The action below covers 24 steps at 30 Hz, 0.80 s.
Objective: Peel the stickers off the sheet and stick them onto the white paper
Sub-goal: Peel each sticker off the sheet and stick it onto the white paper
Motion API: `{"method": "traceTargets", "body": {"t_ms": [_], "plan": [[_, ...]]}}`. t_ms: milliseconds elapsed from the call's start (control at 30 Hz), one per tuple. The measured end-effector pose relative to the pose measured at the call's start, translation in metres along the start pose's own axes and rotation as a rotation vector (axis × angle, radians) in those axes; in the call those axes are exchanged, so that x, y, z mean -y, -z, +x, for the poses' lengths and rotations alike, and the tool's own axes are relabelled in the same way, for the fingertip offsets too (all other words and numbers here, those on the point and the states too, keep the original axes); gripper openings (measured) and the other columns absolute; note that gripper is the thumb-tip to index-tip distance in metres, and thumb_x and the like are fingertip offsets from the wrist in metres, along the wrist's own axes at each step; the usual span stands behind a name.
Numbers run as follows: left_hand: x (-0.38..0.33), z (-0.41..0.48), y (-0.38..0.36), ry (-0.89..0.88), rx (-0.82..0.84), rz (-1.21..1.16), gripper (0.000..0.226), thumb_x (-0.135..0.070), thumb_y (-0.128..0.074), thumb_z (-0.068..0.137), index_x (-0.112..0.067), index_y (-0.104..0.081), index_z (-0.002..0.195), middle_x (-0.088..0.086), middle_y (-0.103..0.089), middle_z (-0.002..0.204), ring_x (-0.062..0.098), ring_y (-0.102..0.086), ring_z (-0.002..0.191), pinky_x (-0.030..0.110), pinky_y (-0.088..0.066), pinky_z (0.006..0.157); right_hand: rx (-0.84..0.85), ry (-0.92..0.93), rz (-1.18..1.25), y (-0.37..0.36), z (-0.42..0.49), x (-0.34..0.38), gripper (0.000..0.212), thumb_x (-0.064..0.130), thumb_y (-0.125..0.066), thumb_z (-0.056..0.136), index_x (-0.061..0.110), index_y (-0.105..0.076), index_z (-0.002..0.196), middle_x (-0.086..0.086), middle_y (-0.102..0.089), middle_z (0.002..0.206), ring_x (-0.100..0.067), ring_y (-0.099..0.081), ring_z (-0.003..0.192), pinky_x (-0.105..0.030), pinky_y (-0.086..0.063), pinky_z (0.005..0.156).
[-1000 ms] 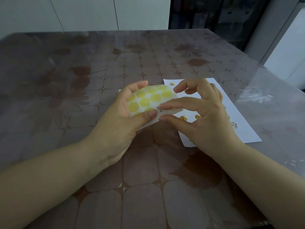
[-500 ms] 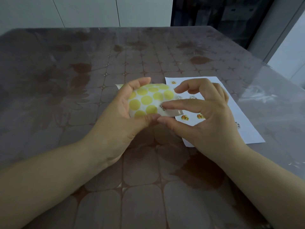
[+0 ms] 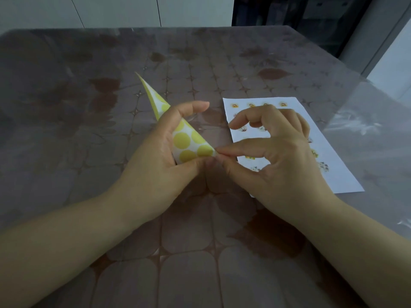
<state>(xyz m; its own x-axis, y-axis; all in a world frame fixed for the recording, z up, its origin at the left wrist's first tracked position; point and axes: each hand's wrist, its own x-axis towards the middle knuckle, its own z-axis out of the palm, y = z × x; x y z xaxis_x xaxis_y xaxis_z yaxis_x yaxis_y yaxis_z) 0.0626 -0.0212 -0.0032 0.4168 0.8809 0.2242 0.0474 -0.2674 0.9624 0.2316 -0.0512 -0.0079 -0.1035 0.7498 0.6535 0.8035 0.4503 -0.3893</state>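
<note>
A brown patterned table (image 3: 189,274) stands before white cabinets (image 3: 111,10).

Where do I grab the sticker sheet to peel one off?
Probably pinch the sticker sheet at its near pointed corner, coming from the right, as the right hand does. The left hand bends it, so that corner sticks out free.

Head view: 2 bare hands in frame, left hand (image 3: 155,167) and right hand (image 3: 284,167), each on a bare forearm (left forearm (image 3: 66,236), right forearm (image 3: 355,238)), uncovered up to the frame edges. Fingers slender, knuckle creases visible on the right hand; nails look short, fine detail lost in dim light.
</note>
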Motion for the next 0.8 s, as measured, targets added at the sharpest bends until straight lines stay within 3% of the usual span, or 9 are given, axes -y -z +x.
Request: {"method": "traceTargets", "body": {"t_ms": [67, 200, 300, 367, 467, 600, 700, 800], "plan": [[0.0, -0.001, 0.0, 0.011, 0.002, 0.0, 0.063, -0.006, -0.07, 0.072, -0.04, -0.051, 0.122, 0.022, -0.059, 0.077, 0.052, -0.056, 0.07, 0.063, -0.05, 0.062, 0.007, 0.004, -0.013, 0.001, 0.0, 0.001, 0.019, 0.042, -0.059, 0.079, 0.032, -0.075, 0.079, 0.014, -0.049, 0.102, -0.005, -0.039, 0.097, -0.03, -0.025, 0.094], [0.003, 0.0, 0.002, -0.02, -0.006, 0.089, 0.063, -0.007, -0.072, 0.07, -0.039, -0.052, 0.12, -0.007, -0.06, 0.102, 0.031, -0.062, 0.093, 0.053, -0.052, 0.087, 0.052, -0.144, 0.092, 0.004, 0.0, 0.004, 0.006, 0.045, -0.064, 0.075, 0.043, -0.069, 0.076, 0.021, -0.05, 0.098, -0.004, -0.043, 0.093, -0.027, -0.029, 0.091], [0.006, 0.0, 0.003, -0.016, 0.006, 0.087, 0.056, -0.008, -0.072, 0.069, -0.038, -0.058, 0.114, -0.015, -0.06, 0.113, 0.016, -0.062, 0.106, 0.047, -0.049, 0.096, 0.081, -0.322, 0.289, 0.01, 0.002, 0.003, 0.011, 0.037, -0.074, 0.074, 0.044, -0.067, 0.07, 0.02, -0.054, 0.094, 0.001, -0.05, 0.095, -0.008, -0.031, 0.083], [0.007, 0.0, 0.003, -0.001, 0.019, 0.107, 0.05, -0.01, -0.071, 0.069, -0.037, -0.06, 0.11, -0.017, -0.062, 0.116, 0.012, -0.061, 0.11, 0.044, -0.047, 0.099, 0.074, -0.383, 0.34, 0.015, 0.003, 0.0, 0.012, 0.032, -0.073, 0.075, 0.042, -0.068, 0.07, 0.016, -0.056, 0.093, 0.004, -0.05, 0.093, -0.002, -0.032, 0.075], [0.008, 0.001, 0.004, 0.035, 0.028, 0.09, 0.046, -0.011, -0.071, 0.068, -0.034, -0.065, 0.108, -0.012, -0.065, 0.119, 0.012, -0.061, 0.112, 0.044, -0.045, 0.101, 0.079, -0.376, 0.332, 0.018, 0.003, -0.002, 0.011, 0.031, -0.072, 0.077, 0.041, -0.068, 0.074, 0.014, -0.06, 0.085, 0.004, -0.052, 0.083, -0.004, -0.035, 0.072], [0.008, 0.0, 0.006, 0.05, 0.027, 0.131, 0.047, -0.014, -0.071, 0.068, -0.036, -0.066, 0.111, -0.014, -0.066, 0.118, 0.008, -0.062, 0.111, 0.041, -0.046, 0.1, 0.1, -0.317, 0.392, 0.021, 0.004, 0.0, 0.004, 0.024, -0.069, 0.082, 0.026, -0.072, 0.083, 0.009, -0.068, 0.068, 0.0, -0.06, 0.068, -0.008, -0.043, 0.065], [0.009, 0.0, 0.007, 0.047, 0.022, 0.156, 0.048, -0.017, -0.071, 0.069, -0.041, -0.065, 0.11, -0.018, -0.065, 0.118, 0.007, -0.061, 0.111, 0.041, -0.046, 0.1, 0.106, -0.366, 0.51, 0.023, 0.005, 0.0, 0.007, 0.02, -0.069, 0.081, 0.027, -0.069, 0.084, 0.011, -0.072, 0.073, -0.004, -0.066, 0.068, -0.016, -0.05, 0.068], [0.01, 0.001, 0.01, 0.05, 0.011, 0.16, 0.046, -0.018, -0.072, 0.068, -0.039, -0.066, 0.109, -0.018, -0.065, 0.117, 0.007, -0.061, 0.112, 0.04, -0.045, 0.101, 0.043, -0.409, 0.483, 0.037, 0.01, -0.004, 0.011, 0.016, -0.071, 0.079, 0.026, -0.07, 0.082, 0.014, -0.072, 0.079, -0.005, -0.068, 0.071, -0.01, -0.048, 0.063]]}}
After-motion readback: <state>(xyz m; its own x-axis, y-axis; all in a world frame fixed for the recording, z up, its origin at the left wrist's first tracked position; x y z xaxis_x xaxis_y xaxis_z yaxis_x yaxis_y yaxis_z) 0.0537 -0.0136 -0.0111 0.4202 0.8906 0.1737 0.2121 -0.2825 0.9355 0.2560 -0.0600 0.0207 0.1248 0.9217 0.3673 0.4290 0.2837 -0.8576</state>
